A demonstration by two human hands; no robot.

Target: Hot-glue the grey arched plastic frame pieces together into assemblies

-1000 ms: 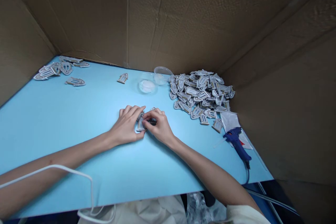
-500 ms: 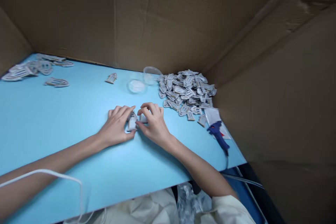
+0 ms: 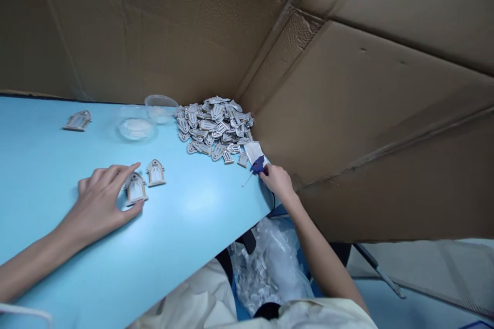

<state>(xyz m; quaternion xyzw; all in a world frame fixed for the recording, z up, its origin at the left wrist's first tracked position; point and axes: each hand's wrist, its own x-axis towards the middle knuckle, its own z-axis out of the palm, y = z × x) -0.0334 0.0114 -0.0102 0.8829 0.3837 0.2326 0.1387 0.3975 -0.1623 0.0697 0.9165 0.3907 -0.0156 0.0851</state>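
Note:
My left hand [image 3: 99, 201] lies on the blue table top [image 3: 185, 205] with its fingers spread, thumb and fingertips against the left side of an arched grey-and-cream cut-out piece [image 3: 136, 189]. A second arched piece [image 3: 156, 172] lies just right of it, apart from my fingers. Far to the right, at the table's edge, my right hand [image 3: 276, 181] closes on the handle of a blue hot glue gun [image 3: 258, 165]. Its grip partly hides the gun.
A heap of several similar pieces [image 3: 212, 128] stands against the cardboard wall [image 3: 154, 36]. Nearby are a clear plastic dish with white contents [image 3: 135, 128], a clear bowl [image 3: 160, 108], a lone piece [image 3: 77, 121] and a white sheet [image 3: 254, 153]. A plastic bag [image 3: 266, 267] lies below the table edge.
My view has swung right. My right hand has left the pieces and moved to the glue gun. The two pieces now lie separately, with my left hand beside them.

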